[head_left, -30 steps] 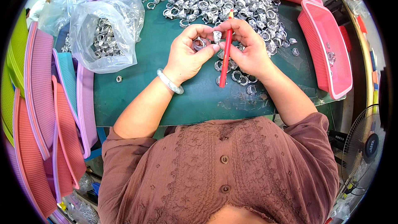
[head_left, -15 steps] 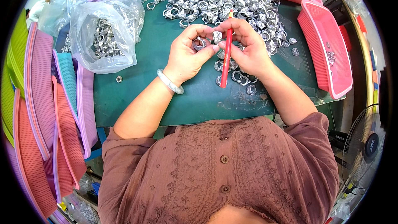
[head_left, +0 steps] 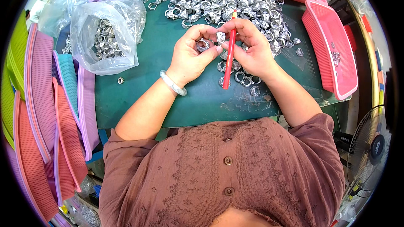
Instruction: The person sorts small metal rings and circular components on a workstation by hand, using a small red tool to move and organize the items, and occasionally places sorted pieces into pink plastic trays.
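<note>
Over the green tabletop (head_left: 189,109) my two hands meet at the fingertips, at the near edge of a big pile of silver rings (head_left: 227,0). A silver ring with a chunky faceted top (head_left: 220,38) is pinched where the fingertips meet. Another silver ring (head_left: 203,45) sits inside the curl of my left hand (head_left: 189,54), which is closed. My right hand (head_left: 252,50), also closed, has a red pencil (head_left: 229,61) held upright along its fingers, yellow end away from me. Several loose rings (head_left: 244,78) lie just below my right hand.
At left stands an open clear plastic bag (head_left: 126,54) of rings, with one small ring (head_left: 120,80) near it. Stacked plastic baskets (head_left: 40,96) fill the left side. A pink basket (head_left: 313,38) with a few rings is at right, above a fan (head_left: 366,151).
</note>
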A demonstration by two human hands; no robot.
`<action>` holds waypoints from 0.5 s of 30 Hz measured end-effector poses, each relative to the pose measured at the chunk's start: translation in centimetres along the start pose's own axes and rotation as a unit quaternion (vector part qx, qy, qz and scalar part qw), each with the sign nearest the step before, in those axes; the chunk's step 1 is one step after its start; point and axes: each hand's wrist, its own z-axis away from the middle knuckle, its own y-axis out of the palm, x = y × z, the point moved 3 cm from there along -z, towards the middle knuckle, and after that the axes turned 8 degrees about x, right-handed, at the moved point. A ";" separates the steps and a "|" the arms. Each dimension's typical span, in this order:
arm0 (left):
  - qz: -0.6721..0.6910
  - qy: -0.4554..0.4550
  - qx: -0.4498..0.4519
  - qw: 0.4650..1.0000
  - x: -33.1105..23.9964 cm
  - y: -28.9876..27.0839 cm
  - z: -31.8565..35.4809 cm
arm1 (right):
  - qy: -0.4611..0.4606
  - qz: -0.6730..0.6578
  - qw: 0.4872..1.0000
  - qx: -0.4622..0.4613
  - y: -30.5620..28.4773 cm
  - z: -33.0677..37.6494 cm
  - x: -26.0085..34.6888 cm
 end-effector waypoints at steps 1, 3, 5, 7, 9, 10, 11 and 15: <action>0.001 0.001 0.005 1.000 -0.1 0.0 0.0 | 0.000 -0.001 1.000 0.001 0.0 0.0 0.0; 0.000 0.002 0.009 1.000 0.1 0.0 0.0 | 0.000 -0.002 1.000 0.001 0.0 0.0 -0.1; 0.004 0.000 0.012 1.000 0.3 -0.1 0.0 | 0.000 -0.002 1.000 0.001 0.0 0.0 -0.1; 0.011 -0.006 0.014 1.000 0.5 -0.1 -0.1 | 0.001 -0.001 1.000 0.001 0.0 0.0 -0.1; 0.024 -0.010 0.022 0.999 0.3 -0.1 -0.1 | -0.001 0.000 1.000 0.000 0.0 0.0 0.0; 0.030 -0.012 0.026 0.999 0.2 -0.1 -0.1 | -0.001 0.001 1.000 0.000 0.0 0.0 0.0; 0.042 -0.026 0.028 0.998 0.2 -0.1 0.0 | -0.002 0.001 1.000 -0.002 0.0 0.0 0.0; 0.080 -0.070 0.028 0.994 0.2 0.0 0.1 | -0.010 0.013 1.000 -0.003 0.0 0.0 0.1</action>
